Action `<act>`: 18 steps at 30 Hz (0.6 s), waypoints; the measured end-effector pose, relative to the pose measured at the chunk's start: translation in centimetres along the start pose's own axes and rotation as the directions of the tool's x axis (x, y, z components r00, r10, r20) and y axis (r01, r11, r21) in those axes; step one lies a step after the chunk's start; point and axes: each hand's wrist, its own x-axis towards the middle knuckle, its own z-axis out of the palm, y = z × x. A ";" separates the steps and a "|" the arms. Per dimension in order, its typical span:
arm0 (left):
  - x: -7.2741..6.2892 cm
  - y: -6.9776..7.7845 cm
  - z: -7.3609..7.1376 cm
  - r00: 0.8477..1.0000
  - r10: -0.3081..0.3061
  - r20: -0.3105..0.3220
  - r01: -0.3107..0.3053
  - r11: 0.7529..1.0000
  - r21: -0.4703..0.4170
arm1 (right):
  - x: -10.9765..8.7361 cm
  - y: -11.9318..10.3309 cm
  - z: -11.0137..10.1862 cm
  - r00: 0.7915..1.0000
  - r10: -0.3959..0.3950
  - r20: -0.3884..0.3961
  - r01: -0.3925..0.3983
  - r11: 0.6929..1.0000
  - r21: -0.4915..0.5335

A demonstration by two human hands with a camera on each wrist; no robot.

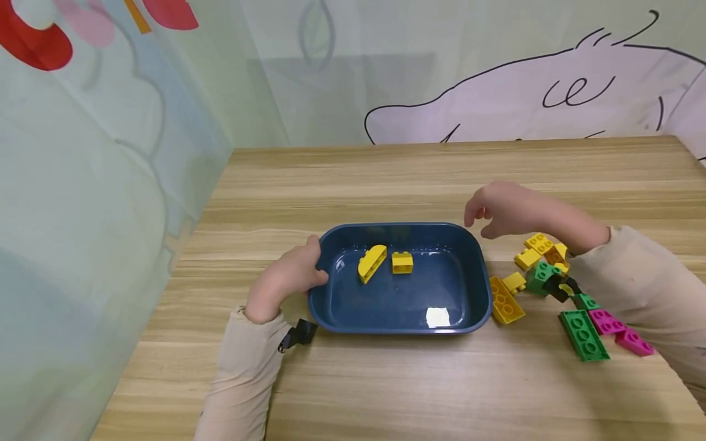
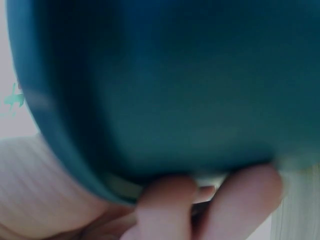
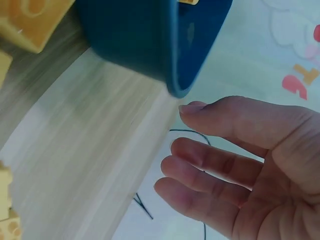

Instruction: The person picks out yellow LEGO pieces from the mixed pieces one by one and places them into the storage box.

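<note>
A dark blue tray (image 1: 397, 318) sits on the table with a yellow arched toy brick (image 1: 372, 263) and a small yellow brick (image 1: 402, 263) inside. At its left end my left hand (image 1: 292, 266) grips the rim, thumb on the near side. The left wrist view shows fingertips (image 2: 167, 200) against the tray's wall (image 2: 190, 110). My right hand (image 1: 504, 208) hovers beside the tray's far right corner, fingers loosely bent and holding nothing. In the right wrist view its fingers (image 3: 205, 190) lie apart from the tray's corner (image 3: 172, 75).
Right of the tray lie several loose bricks: an orange-yellow brick (image 1: 504, 301), a green brick (image 1: 584, 335), a pink brick (image 1: 634, 342) and a yellow brick (image 1: 538, 243). The right forearm passes over part of this pile. A printed curtain (image 1: 331, 92) stands behind the wooden table (image 1: 386, 392).
</note>
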 end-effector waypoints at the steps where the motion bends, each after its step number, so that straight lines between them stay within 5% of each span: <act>1: 0.0 0.0 0.0 1.000 -0.002 0.001 0.002 1.000 0.000 | -0.1 0.3 0.1 1.000 0.005 -0.002 -0.005 1.000 -0.001; 18: -0.3 0.2 0.0 1.000 -0.005 0.001 0.005 1.000 -0.009 | -3.7 6.2 2.1 0.993 0.115 0.031 -0.116 0.993 0.022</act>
